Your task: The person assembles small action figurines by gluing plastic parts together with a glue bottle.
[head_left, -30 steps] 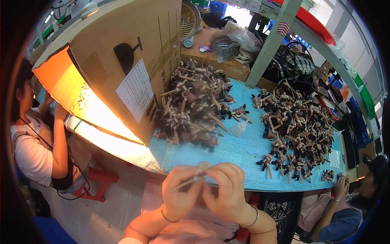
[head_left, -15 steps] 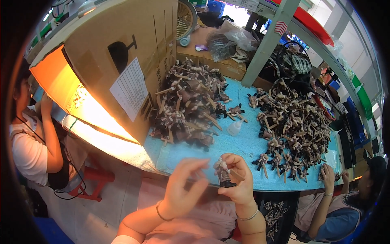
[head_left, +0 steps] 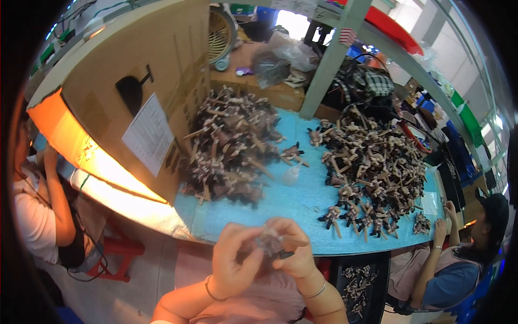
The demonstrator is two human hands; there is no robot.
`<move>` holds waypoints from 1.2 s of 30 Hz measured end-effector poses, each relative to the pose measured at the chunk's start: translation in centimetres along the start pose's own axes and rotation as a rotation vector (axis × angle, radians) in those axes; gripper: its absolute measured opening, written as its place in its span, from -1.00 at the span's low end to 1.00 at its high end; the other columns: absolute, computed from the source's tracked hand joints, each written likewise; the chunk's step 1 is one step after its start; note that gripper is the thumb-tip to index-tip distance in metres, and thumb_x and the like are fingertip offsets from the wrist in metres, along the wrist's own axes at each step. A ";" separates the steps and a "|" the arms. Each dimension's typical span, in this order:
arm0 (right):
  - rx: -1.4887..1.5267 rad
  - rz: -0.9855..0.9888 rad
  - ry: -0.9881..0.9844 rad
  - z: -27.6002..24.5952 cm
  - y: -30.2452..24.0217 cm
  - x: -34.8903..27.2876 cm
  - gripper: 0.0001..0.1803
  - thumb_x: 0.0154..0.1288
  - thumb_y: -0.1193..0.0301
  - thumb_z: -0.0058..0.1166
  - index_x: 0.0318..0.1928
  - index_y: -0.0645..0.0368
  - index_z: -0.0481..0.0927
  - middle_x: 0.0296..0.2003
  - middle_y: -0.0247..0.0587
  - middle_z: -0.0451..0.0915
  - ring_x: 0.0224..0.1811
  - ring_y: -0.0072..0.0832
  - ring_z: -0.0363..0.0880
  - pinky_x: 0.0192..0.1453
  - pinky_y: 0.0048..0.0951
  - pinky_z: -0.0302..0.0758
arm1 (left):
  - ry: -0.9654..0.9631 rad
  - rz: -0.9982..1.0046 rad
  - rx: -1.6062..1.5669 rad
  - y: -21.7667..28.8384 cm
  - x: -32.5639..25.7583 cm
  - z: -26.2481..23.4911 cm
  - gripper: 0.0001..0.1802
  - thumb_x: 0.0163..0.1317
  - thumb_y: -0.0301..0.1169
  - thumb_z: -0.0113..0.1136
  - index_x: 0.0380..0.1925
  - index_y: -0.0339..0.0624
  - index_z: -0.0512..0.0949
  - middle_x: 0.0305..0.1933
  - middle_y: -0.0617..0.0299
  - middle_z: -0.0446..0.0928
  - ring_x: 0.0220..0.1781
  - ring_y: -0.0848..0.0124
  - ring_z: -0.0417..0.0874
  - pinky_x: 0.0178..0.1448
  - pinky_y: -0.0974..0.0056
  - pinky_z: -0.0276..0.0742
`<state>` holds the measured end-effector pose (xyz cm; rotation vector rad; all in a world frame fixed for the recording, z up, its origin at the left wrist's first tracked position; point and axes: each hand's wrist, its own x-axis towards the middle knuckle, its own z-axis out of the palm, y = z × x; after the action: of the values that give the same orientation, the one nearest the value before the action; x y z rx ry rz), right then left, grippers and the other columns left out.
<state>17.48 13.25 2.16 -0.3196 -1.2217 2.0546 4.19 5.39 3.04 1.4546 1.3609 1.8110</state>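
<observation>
cardboard box (head_left: 129,81) left on blue table (head_left: 302,205); fan (head_left: 220,38) behind; small squeeze bottle (head_left: 291,174) between figurine piles.

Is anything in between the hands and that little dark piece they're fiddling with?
No, nothing visible is in the way. The left hand and the right hand both pinch the small dark piece directly, just in front of the near edge of the blue table. The two piles lie farther back.

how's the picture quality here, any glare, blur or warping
Head view: strong fisheye warp, the blue table edge bows and the corners go black; bright orange glare off the lit panel at left; both hands, left hand and right hand, look soft with blur.
</observation>
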 end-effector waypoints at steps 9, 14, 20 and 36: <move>-0.025 0.003 0.038 -0.6 1.2 0.1 -0.29 -0.11 0.47 0.42 0.05 0.23 0.29 0.03 -0.26 0.31 0.14 -0.46 0.29 0.29 -0.35 0.19 | -0.110 -0.118 -0.130 -0.4 -0.4 0.0 -0.27 -0.16 -0.49 0.41 0.09 -0.27 0.31 -0.12 0.16 0.19 -0.60 0.60 0.38 -0.54 0.52 0.28; -0.083 -0.053 0.217 0.3 1.6 -0.5 -0.31 -0.19 0.46 0.41 0.01 0.20 0.34 -0.02 -0.26 0.36 0.02 -0.45 0.38 0.11 -0.41 0.35 | -0.149 -0.148 -0.071 -0.8 -0.1 0.6 -0.24 -0.19 -0.47 0.43 0.10 -0.25 0.31 -0.13 0.16 0.20 -0.61 0.60 0.36 -0.55 0.52 0.27; -0.122 -0.031 0.282 -0.4 1.3 -1.3 -0.23 -0.20 0.40 0.46 0.06 0.21 0.31 -0.02 -0.27 0.37 0.04 -0.46 0.36 0.11 -0.43 0.35 | -0.199 -0.161 -0.063 -1.3 0.1 1.2 -0.25 -0.20 -0.44 0.47 0.08 -0.22 0.37 -0.18 0.19 0.24 -0.62 0.62 0.33 -0.56 0.53 0.25; -0.291 -0.080 0.350 -3.2 -1.1 -4.5 -0.43 -0.02 0.54 0.31 0.04 0.26 0.37 -0.04 -0.27 0.32 0.03 -0.49 0.32 0.14 -0.41 0.28 | -0.424 -0.079 0.092 -0.8 0.4 3.9 -0.27 -0.02 -0.37 0.38 0.18 -0.24 0.31 -0.07 0.09 0.35 -0.49 0.50 0.49 -0.41 0.43 0.46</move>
<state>22.88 12.61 0.77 -0.7224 -1.2862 1.6639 7.43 7.68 2.35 1.6871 1.2717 1.3074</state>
